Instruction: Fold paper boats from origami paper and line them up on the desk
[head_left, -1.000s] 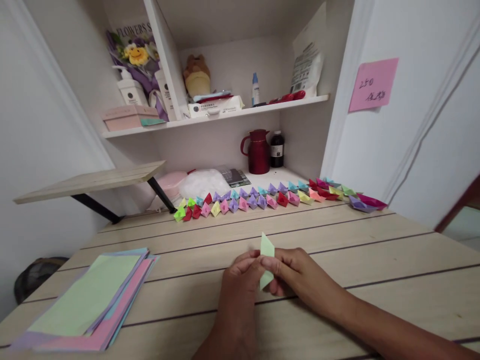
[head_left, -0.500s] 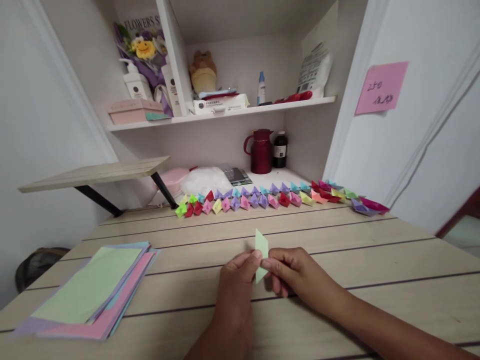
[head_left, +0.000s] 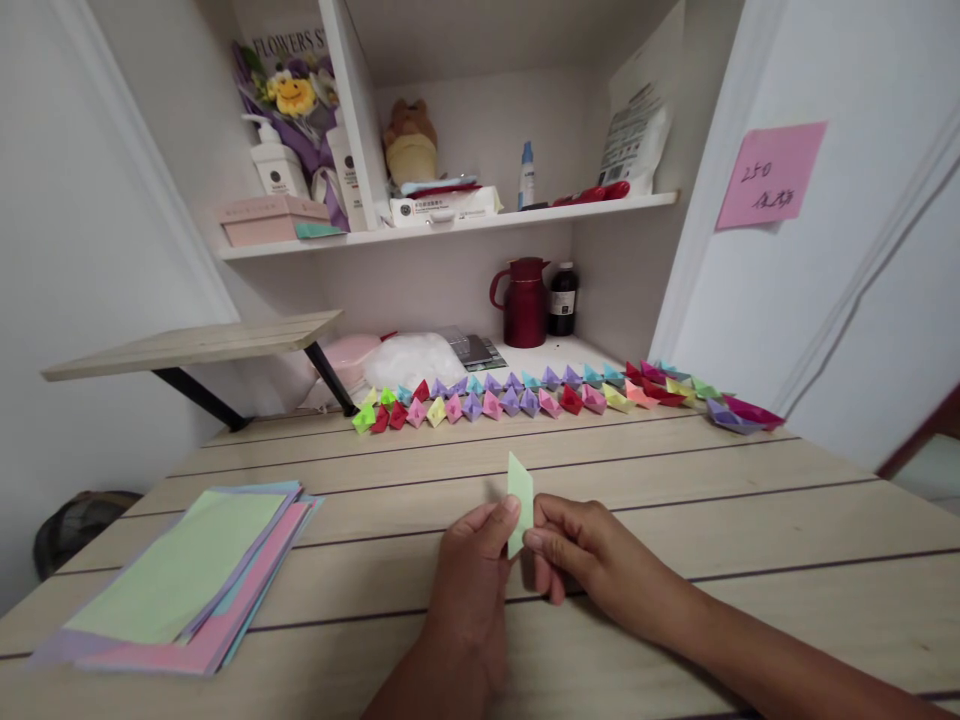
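Note:
A small piece of folded light green paper stands upright between my hands, above the front middle of the table. My left hand pinches its left edge, thumb on the near face. On the other side, my right hand grips the right edge low down between thumb and bent fingers. Part of each hand's fingers is hidden behind the paper and the palms. To the left lies a stack of coloured paper, with a light green sheet on top and purple, blue and pink ones beneath.
Rows of small folded paper boats run along the back of the wooden table. Behind them are a dark red jug and a dark bottle. A small raised wooden shelf stands at the left.
My right thumb has slid slightly lower along the paper's right edge. The paper has shifted a little up and left. Both hands keep hold of it.

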